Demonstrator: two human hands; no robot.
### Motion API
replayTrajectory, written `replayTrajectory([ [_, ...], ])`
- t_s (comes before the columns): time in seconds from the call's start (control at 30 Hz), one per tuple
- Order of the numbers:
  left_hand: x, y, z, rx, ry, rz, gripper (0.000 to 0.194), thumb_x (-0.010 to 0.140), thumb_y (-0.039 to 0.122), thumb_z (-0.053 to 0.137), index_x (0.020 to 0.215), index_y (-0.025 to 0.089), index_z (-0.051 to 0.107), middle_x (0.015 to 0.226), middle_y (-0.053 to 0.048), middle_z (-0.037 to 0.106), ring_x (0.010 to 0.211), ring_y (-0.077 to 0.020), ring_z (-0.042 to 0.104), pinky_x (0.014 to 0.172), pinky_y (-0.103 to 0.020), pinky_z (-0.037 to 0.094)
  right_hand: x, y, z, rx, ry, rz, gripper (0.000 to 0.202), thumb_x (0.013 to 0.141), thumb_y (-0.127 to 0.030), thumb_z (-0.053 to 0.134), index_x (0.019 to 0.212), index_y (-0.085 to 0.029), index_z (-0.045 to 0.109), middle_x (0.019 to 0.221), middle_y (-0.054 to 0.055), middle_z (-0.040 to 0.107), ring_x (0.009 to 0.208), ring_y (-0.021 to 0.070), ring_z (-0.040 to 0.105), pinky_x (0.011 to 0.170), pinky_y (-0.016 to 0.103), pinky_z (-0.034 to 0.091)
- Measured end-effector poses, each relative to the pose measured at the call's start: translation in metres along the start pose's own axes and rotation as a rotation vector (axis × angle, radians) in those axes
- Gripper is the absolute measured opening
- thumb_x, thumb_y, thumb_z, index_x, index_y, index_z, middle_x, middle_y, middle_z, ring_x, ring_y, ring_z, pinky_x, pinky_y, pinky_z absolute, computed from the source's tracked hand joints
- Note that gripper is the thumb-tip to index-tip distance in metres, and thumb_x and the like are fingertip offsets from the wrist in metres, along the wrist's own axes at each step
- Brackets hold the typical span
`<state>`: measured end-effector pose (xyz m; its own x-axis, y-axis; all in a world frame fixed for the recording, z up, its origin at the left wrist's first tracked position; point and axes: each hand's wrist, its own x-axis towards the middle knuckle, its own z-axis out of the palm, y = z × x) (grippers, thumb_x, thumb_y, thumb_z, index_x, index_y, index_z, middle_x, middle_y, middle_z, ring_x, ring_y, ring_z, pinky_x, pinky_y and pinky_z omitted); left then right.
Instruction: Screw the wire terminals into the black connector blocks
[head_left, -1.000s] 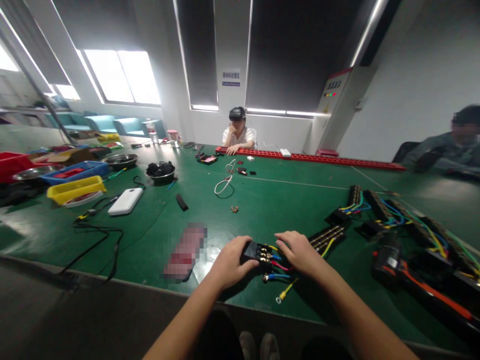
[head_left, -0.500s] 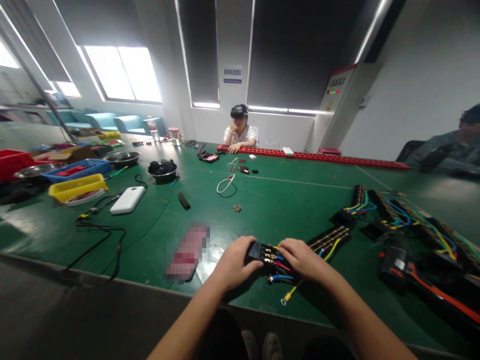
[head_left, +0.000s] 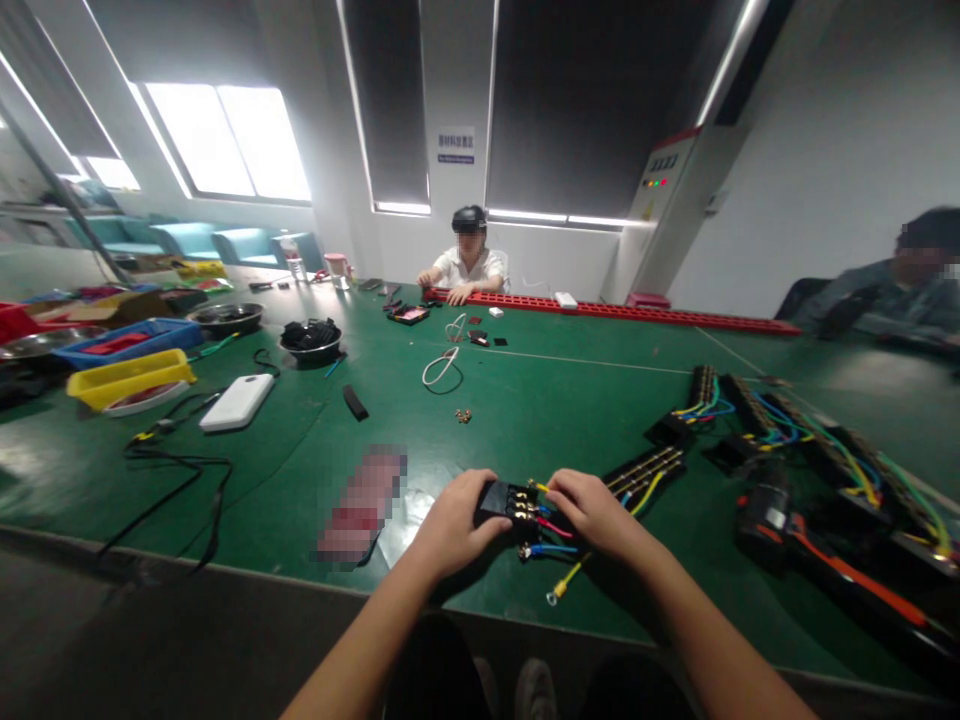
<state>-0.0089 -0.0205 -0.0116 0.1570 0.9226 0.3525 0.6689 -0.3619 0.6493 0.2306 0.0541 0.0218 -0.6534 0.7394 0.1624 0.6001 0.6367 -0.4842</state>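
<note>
My left hand (head_left: pixel 456 525) is wrapped around the left end of a black terminal block (head_left: pixel 498 502), with the thumb along its near side. Brass contacts show at the block's right end. At that end, my right hand (head_left: pixel 589 512) pinches a yellow wire (head_left: pixel 541 487) with its thumb and index finger; the wire's metal lug points toward the block's far corner. A red wire (head_left: pixel 556 527) runs from the contacts under my right hand. Nearer the table edge lie a blue wire (head_left: pixel 553 550) and a yellow-green wire (head_left: pixel 568 578) with a ring lug, both apart from my fingers.
Wired terminal strips (head_left: pixel 787 425) and a cordless power tool (head_left: pixel 765 520) lie at right. A phone (head_left: pixel 364 505) is left of my hands; small brass screws (head_left: pixel 463 415) lie beyond. Farther left are a white power bank (head_left: pixel 238 402) and a yellow tray (head_left: pixel 131 380). A co-worker (head_left: pixel 469 265) sits opposite.
The view has turned slightly right. My right fingers have shifted a little, and the yellow wire's lug now shows clear of the block. The co-worker opposite has lowered a hand from the face.
</note>
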Motion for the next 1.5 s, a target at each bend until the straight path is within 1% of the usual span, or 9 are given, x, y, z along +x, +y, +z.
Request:
replayTrajectory([
  [0.13, 0.001, 0.001, -0.001, 0.007, 0.006, 0.021, 0.05, 0.084, 0.032, 0.067, 0.13, 0.021, 0.05, 0.123, -0.01, 0.06, 0.113, -0.0265, 0.057, 0.099, -0.042, 0.045, -0.004, -0.001, 0.004, -0.037, 0.044, 0.005, 0.022, 0.098, -0.027, 0.046, 0.081, -0.019, 0.057, 0.081, 0.004, 0.063, 0.076, 0.0174, 0.058, 0.071, 0.028, 0.042],
  [0.27, 0.002, 0.006, -0.005, 0.006, -0.025, 0.023, 0.041, 0.083, 0.032, 0.07, 0.121, 0.022, 0.055, 0.113, -0.007, 0.062, 0.105, -0.0253, 0.058, 0.093, -0.04, 0.047, -0.008, -0.003, 0.007, -0.093, 0.06, 0.004, 0.022, 0.099, -0.027, 0.048, 0.083, -0.019, 0.061, 0.082, 0.004, 0.064, 0.076, 0.0183, 0.058, 0.071, 0.029, 0.041],
  [0.37, 0.002, 0.006, -0.005, -0.001, -0.01, 0.036, 0.042, 0.082, 0.029, 0.07, 0.121, 0.021, 0.056, 0.119, -0.008, 0.059, 0.111, -0.0255, 0.056, 0.098, -0.04, 0.046, -0.008, -0.003, 0.008, -0.139, 0.065, -0.003, 0.024, 0.099, -0.029, 0.048, 0.084, -0.019, 0.062, 0.083, 0.005, 0.065, 0.077, 0.019, 0.059, 0.072, 0.029, 0.041],
  [0.47, 0.001, 0.004, -0.004, -0.001, -0.016, 0.051, 0.044, 0.084, 0.028, 0.069, 0.125, 0.022, 0.055, 0.126, -0.01, 0.056, 0.118, -0.026, 0.053, 0.104, -0.04, 0.044, -0.007, -0.003, 0.008, -0.187, 0.057, -0.017, 0.024, 0.099, -0.029, 0.048, 0.084, -0.018, 0.063, 0.084, 0.005, 0.065, 0.077, 0.0192, 0.059, 0.072, 0.03, 0.041],
  [0.6, 0.0, -0.001, -0.002, 0.016, -0.041, 0.079, 0.047, 0.088, 0.028, 0.066, 0.133, 0.025, 0.052, 0.129, -0.01, 0.055, 0.119, -0.0248, 0.053, 0.105, -0.04, 0.045, -0.006, -0.004, 0.01, -0.247, 0.041, -0.026, 0.022, 0.099, -0.028, 0.049, 0.087, -0.018, 0.064, 0.085, 0.005, 0.066, 0.076, 0.0185, 0.059, 0.071, 0.029, 0.04],
  [0.73, 0.0, -0.003, -0.001, 0.051, -0.052, 0.11, 0.04, 0.089, 0.028, 0.066, 0.128, 0.027, 0.058, 0.127, -0.009, 0.055, 0.115, -0.024, 0.056, 0.101, -0.039, 0.048, -0.006, -0.006, 0.012, -0.304, 0.027, -0.024, 0.022, 0.099, -0.028, 0.049, 0.088, -0.018, 0.065, 0.085, 0.005, 0.066, 0.075, 0.0179, 0.06, 0.07, 0.029, 0.039],
  [0.9, 0.0, -0.005, 0.0, 0.125, -0.049, 0.137, 0.036, 0.09, 0.027, 0.065, 0.126, 0.029, 0.062, 0.127, -0.009, 0.055, 0.115, -0.0252, 0.057, 0.1, -0.041, 0.05, -0.004, -0.012, 0.014, -0.372, 0.006, -0.021, 0.022, 0.099, -0.027, 0.048, 0.088, -0.017, 0.065, 0.085, 0.005, 0.067, 0.073, 0.0179, 0.059, 0.067, 0.029, 0.037],
  [1.23, -0.001, -0.005, 0.003, 0.223, -0.039, 0.181, 0.041, 0.09, 0.025, 0.064, 0.13, 0.032, 0.06, 0.127, -0.009, 0.054, 0.115, -0.0256, 0.056, 0.099, -0.041, 0.05, -0.002, -0.019, 0.012, -0.468, -0.005, -0.041, 0.025, 0.1, -0.025, 0.045, 0.087, -0.017, 0.065, 0.086, 0.006, 0.067, 0.072, 0.0188, 0.058, 0.066, 0.032, 0.033],
  [1.5, 0.0, 0.004, -0.001, 0.269, -0.096, 0.181, 0.038, 0.093, 0.027, 0.056, 0.132, 0.028, 0.057, 0.127, -0.012, 0.05, 0.115, -0.0286, 0.052, 0.1, -0.046, 0.048, 0.001, -0.024, 0.011, -0.473, -0.031, -0.036, 0.025, 0.099, -0.026, 0.046, 0.088, -0.018, 0.066, 0.086, 0.007, 0.068, 0.07, 0.0177, 0.059, 0.064, 0.032, 0.033],
])
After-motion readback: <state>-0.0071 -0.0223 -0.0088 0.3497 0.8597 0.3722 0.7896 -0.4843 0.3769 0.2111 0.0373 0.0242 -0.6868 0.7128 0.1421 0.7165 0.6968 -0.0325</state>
